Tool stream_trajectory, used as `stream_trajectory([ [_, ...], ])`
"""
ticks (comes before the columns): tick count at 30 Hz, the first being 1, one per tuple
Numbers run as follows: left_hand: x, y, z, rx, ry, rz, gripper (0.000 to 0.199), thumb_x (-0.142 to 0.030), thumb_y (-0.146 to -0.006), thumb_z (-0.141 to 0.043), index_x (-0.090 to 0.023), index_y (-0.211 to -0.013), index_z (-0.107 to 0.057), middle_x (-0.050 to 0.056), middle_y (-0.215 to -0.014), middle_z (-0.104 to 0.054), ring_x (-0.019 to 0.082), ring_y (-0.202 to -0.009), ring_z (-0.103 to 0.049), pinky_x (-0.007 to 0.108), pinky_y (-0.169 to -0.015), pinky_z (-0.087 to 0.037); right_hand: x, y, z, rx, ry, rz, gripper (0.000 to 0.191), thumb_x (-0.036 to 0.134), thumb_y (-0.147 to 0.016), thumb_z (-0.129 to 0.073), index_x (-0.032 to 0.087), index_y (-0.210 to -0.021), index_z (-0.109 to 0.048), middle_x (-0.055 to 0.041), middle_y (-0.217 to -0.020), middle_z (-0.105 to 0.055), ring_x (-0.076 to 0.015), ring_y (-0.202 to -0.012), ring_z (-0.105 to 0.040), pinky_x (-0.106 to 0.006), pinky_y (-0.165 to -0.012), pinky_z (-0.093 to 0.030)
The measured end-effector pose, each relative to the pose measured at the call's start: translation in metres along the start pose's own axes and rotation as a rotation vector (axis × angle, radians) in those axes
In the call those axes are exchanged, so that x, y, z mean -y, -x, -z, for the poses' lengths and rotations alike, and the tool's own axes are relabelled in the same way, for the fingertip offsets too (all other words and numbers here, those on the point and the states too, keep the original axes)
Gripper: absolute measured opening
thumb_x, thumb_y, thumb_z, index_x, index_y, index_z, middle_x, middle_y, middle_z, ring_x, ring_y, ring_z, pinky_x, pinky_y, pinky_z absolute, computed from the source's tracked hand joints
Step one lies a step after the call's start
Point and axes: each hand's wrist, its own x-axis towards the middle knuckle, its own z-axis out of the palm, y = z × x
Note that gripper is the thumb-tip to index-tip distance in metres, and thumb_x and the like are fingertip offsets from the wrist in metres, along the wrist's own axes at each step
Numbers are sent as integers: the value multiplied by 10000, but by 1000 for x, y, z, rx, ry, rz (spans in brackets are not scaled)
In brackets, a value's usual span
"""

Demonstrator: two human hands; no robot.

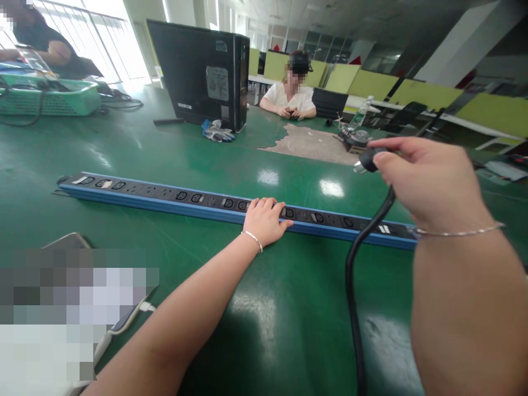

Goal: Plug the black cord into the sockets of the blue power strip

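A long blue-edged power strip (198, 204) with a row of black sockets lies across the green table. My left hand (266, 220) rests on its middle, fingers curled over the top and thumb along the near side; the sockets beneath are hidden. Above the strip's right part, my right hand (429, 176) pinches a black power plug (370, 160), its metal prongs pointing left and apart from the strip. From the plug a thick black cord (351, 275) hangs down past the strip to the bottom edge.
Toward the back stands a black computer tower (198, 77), with grey-blue gloves (218, 131) beside it. A green basket (53, 102) of cables is at left. A co-worker (289, 96) sits across the table, near a bottle (361, 114). A white cable (127, 319) lies at lower left.
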Motion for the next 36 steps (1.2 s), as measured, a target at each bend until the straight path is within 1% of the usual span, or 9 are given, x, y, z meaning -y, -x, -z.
stream_trajectory([
  [2, 0, 0, 1, 12, 0, 5, 471, -554, -798, -495, -251, -1153, -561, 59, -1109, -588, 239, -1086, -485, 407, -995, -293, -12, -3, 9, 76, 137, 24, 275, 319, -781, -527, 250, -1000, -676, 33, -533, -503, -93, -450, -377, -231, -468, -291],
  [4, 0, 0, 1, 17, -1, 2, 464, -547, -803, -489, -256, -1158, -560, 61, -1114, -589, 241, -1090, -483, 409, -994, -293, -36, 1, 6, 172, 110, -5, 302, 335, -804, -501, 246, -1053, -646, 43, -495, -462, -99, -428, -376, -227, -436, -268],
  [7, 0, 0, 1, 8, -8, -11, 466, -546, -814, -470, -252, -1165, -556, 62, -1123, -590, 241, -1094, -482, 406, -992, -294, -79, 9, -5, 230, -98, -116, 417, 337, -846, -433, 188, -1229, -504, 26, -566, -526, -113, -479, -460, -224, -476, -363],
  [9, 1, 1, 1, 0, -13, -19, 476, -554, -817, -461, -241, -1163, -556, 63, -1123, -591, 240, -1088, -485, 402, -983, -303, -104, 10, -11, 223, -125, -221, 447, 332, -865, -388, 135, -1262, -442, -11, -654, -587, -121, -517, -508, -238, -523, -416],
  [12, 2, 1, 0, -10, -21, -32, 477, -553, -819, -460, -230, -1156, -559, 64, -1118, -593, 241, -1082, -488, 397, -973, -313, -131, 5, -19, 186, 160, -299, 392, 335, -864, -381, 93, -1122, -549, -95, -791, -645, -163, -658, -579, -268, -618, -442],
  [13, 2, 1, -1, -14, -24, -35, 475, -551, -819, -461, -229, -1155, -560, 65, -1119, -592, 241, -1082, -488, 396, -971, -314, -138, 4, -21, 193, 271, -293, 375, 349, -860, -395, 94, -1054, -589, -123, -851, -654, -187, -744, -598, -282, -672, -443],
  [15, 2, 1, -1, -24, -24, -38, 476, -551, -818, -462, -229, -1154, -560, 67, -1115, -592, 241, -1080, -490, 394, -968, -316, -149, 1, -27, 237, 411, -270, 379, 380, -862, -398, 104, -1009, -613, -148, -927, -660, -222, -865, -606, -300, -744, -434],
  [21, 2, 2, -1, -20, -14, -34, 471, -548, -813, -469, -241, -1159, -557, 69, -1104, -596, 240, -1075, -495, 398, -967, -318, -163, 3, -42, 305, 519, -290, 408, 399, -872, -372, 110, -1079, -572, -169, -980, -656, -245, -935, -613, -317, -775, -432],
  [36, 1, 1, -1, -15, -20, -31, 472, -549, -816, -461, -240, -1159, -561, 72, -1116, -593, 247, -1086, -491, 405, -978, -310, -162, 6, -42, 334, 522, -331, 434, 430, -867, -365, 126, -1130, -529, -173, -1027, -639, -273, -986, -598, -347, -800, -430],
])
